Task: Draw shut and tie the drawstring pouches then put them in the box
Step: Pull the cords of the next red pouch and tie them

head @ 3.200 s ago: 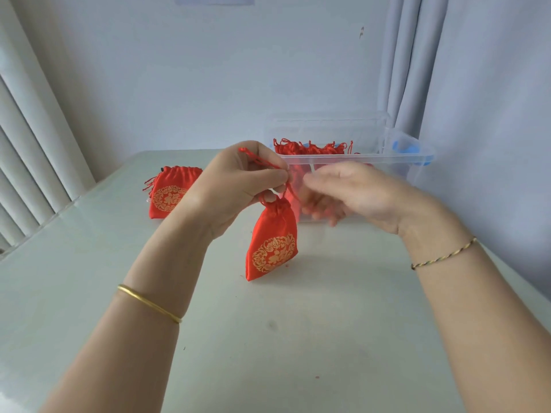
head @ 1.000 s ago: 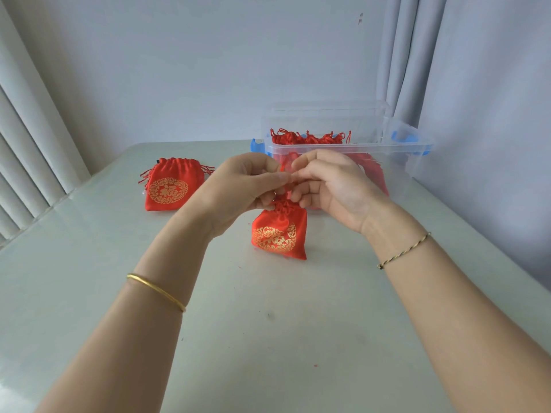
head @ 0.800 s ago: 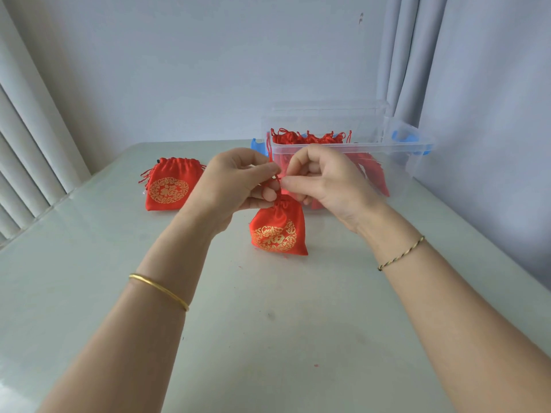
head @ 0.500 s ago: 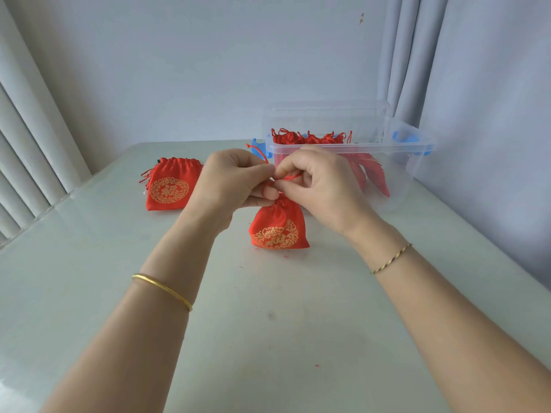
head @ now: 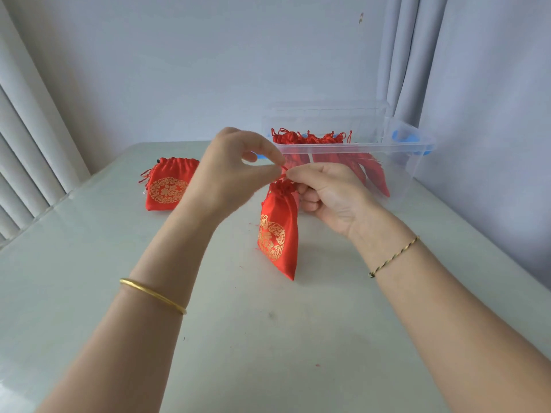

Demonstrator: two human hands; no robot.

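1. One wide-angle view, worn on the person's head, looks forward and down.
2. It faces the pale blue-grey wall across the glossy pale-green tabletop.
3. It sits near: the left hand, the right hand and the red satin drawstring pouch fill the middle of the frame, and the clear plastic box lies just beyond them.

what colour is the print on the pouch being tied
Gold round emblem on the red pouch, head view.
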